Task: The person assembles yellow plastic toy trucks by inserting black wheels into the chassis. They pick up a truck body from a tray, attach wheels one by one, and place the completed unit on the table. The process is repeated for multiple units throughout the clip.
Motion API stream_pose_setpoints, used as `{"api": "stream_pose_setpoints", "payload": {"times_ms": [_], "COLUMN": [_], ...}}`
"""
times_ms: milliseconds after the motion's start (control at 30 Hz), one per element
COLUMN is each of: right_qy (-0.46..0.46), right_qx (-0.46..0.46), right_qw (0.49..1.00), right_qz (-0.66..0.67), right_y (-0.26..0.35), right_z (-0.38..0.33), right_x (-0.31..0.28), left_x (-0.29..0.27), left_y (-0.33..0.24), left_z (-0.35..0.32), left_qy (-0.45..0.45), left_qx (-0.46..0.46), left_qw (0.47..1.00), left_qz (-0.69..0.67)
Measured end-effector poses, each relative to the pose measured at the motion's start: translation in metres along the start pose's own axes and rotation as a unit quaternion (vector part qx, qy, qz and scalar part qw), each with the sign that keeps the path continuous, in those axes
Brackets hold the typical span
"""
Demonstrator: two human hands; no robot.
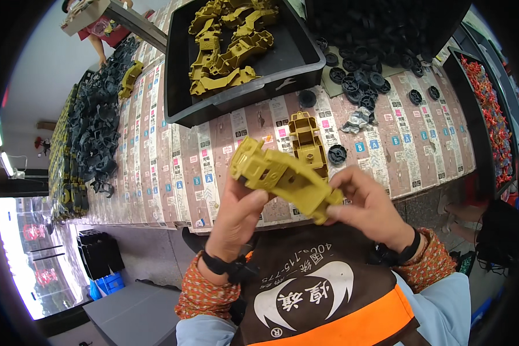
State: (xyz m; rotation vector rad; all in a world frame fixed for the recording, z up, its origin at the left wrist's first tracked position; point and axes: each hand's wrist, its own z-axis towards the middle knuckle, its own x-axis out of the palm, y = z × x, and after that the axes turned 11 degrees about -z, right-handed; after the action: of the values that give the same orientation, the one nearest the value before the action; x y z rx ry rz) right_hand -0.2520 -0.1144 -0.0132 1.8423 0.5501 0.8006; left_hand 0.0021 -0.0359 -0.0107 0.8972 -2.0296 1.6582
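An olive-yellow plastic toy car body [279, 177] is held up above the near edge of the table, tilted with its left end higher. My left hand [236, 210] grips its left end, thumb against the near side. At the other end, my right hand [366, 205] pinches the corner between thumb and fingers. Behind it on the table lies a second toy car body [307, 138] of the same colour, its lower part partly hidden by the held one. A black toy wheel [337, 154] rests just right of that second body.
A black bin [254, 86] with several yellow bodies stands at the back. Black wheels [363, 81] are heaped to its right, near crumpled plastic film [358, 120]. Dark plastic parts [95, 127] pile up on the left. A tray of red parts [487, 109] sits far right. Another person [101, 34] is at back left.
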Motion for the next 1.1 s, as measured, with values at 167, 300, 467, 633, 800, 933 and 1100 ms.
{"api": "stream_pose_setpoints", "payload": {"times_ms": [167, 300, 467, 633, 800, 933, 1100], "right_qy": [0.011, -0.229, -0.179, -0.164, -0.183, -0.164, -0.158], "right_qx": [-0.094, -0.119, -0.181, -0.135, -0.133, -0.112, -0.104], "right_qw": [0.91, 0.757, 0.715, 0.771, 0.809, 0.917, 0.965], "right_qz": [-0.404, -0.601, -0.652, -0.6, -0.543, -0.345, -0.181], "right_y": [0.015, 0.001, -0.012, -0.006, 0.002, 0.015, 0.0], "right_z": [0.013, 0.049, 0.062, 0.052, 0.043, 0.043, 0.048], "right_x": [-0.026, -0.06, -0.046, -0.052, -0.046, -0.023, 0.013], "left_x": [-0.004, -0.012, -0.002, -0.006, 0.0, 0.02, 0.029], "left_y": [0.007, 0.001, 0.005, 0.018, 0.029, 0.027, 0.035], "left_z": [0.004, 0.004, 0.001, 0.001, 0.004, 0.002, -0.002], "left_qy": [-0.033, -0.026, -0.043, -0.063, -0.061, -0.038, -0.011], "left_qx": [-0.015, -0.021, -0.009, -0.032, -0.013, 0.021, 0.039], "left_qw": [0.989, 0.99, 0.996, 0.992, 0.996, 0.999, 0.998], "left_qz": [-0.141, -0.135, -0.078, -0.1, -0.058, 0.0, 0.056]}}
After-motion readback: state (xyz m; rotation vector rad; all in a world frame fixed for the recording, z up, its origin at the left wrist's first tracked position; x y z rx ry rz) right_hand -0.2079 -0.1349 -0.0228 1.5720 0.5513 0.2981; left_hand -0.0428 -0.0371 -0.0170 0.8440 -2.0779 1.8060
